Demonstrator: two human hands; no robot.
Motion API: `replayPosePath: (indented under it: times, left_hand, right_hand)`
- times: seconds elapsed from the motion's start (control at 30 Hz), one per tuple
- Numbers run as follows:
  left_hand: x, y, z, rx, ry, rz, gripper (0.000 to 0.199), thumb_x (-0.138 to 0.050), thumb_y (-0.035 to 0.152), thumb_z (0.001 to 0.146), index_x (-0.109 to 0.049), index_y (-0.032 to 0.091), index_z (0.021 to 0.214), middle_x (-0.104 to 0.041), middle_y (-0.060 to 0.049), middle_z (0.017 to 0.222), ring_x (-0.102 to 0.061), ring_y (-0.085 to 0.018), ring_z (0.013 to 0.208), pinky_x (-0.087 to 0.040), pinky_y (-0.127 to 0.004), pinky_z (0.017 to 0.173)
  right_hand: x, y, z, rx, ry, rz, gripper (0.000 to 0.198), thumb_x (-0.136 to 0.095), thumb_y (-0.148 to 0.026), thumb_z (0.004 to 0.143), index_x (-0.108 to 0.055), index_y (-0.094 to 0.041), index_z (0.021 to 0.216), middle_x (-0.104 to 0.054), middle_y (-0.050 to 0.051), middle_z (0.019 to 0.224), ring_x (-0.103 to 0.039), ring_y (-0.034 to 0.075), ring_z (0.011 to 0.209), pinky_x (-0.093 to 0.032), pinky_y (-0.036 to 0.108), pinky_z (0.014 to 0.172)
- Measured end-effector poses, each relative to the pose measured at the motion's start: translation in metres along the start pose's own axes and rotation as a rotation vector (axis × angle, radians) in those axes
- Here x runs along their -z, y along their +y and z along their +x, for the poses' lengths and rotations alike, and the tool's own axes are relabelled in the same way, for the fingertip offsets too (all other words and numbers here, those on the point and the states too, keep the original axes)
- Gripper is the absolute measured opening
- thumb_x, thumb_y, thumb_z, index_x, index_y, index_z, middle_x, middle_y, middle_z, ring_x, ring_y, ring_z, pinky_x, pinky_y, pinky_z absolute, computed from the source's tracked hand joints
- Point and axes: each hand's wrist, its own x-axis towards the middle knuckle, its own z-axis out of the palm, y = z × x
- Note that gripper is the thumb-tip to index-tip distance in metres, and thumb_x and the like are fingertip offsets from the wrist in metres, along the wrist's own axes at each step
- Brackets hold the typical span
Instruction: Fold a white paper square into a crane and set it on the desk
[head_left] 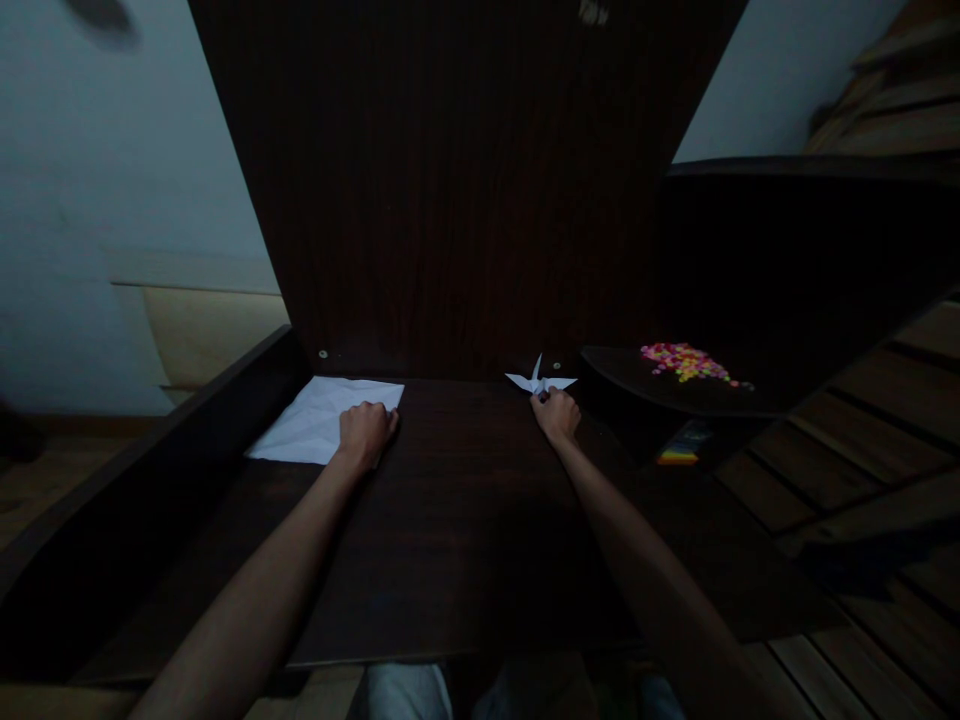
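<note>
A white paper crane [535, 383] stands near the back panel, right of the middle, with its wings spread and one thin point upright. My right hand [559, 414] is closed on its near side in a pinch, covering part of it. To the left, a creased white sheet of paper [300, 418] lies flat on the dark wooden surface [450, 520]. Over the sheet's right edge rests my left hand [364, 432], closed like a fist. Its fingertips are turned away from me, so whether they grip anything is hidden.
Many small coloured pieces [690, 362] are heaped on a raised shelf [720, 402] at the right. A rainbow-striped object [679, 455] sits beneath it. A tall dark panel [465, 200] rises behind, and a low side board [172, 470] borders the left.
</note>
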Motion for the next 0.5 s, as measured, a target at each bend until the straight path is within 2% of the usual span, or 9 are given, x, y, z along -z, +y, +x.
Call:
replayPosePath:
  times: [0.17, 0.33, 0.5]
  left_hand:
    - [0.0027, -0.0012, -0.0001, -0.007, -0.033, -0.006, 0.050, -0.031, 0.037, 0.093, -0.072, 0.009, 0.098, -0.069, -0.023, 0.095, -0.066, -0.034, 0.092, -0.047, -0.038, 0.074]
    - [0.0031, -0.0016, -0.0003, -0.008, -0.059, -0.005, 0.056, -0.030, 0.046, 0.093, -0.072, 0.009, 0.100, -0.068, -0.023, 0.096, -0.065, -0.034, 0.094, -0.046, -0.039, 0.075]
    - [0.0014, -0.0012, -0.0006, -0.007, -0.044, -0.001, 0.056, -0.031, 0.046, 0.094, -0.072, 0.009, 0.099, -0.069, -0.023, 0.093, -0.065, -0.034, 0.092, -0.047, -0.038, 0.074]
  right_hand:
    - [-0.0007, 0.0019, -0.0001, -0.013, 0.001, 0.019, 0.032, -0.055, -0.039, 0.083, -0.070, -0.017, 0.102, -0.069, 0.016, 0.100, -0.066, 0.027, 0.092, -0.048, 0.032, 0.073]
    - [-0.0028, 0.0031, 0.0015, -0.041, -0.031, 0.017, 0.034, -0.056, -0.044, 0.080, -0.073, -0.018, 0.095, -0.070, 0.016, 0.094, -0.067, 0.029, 0.089, -0.048, 0.034, 0.072]
    - [-0.0021, 0.0032, 0.0019, -0.040, -0.078, -0.008, 0.038, -0.054, -0.048, 0.079, -0.075, -0.018, 0.092, -0.071, 0.017, 0.092, -0.067, 0.030, 0.089, -0.049, 0.035, 0.072]
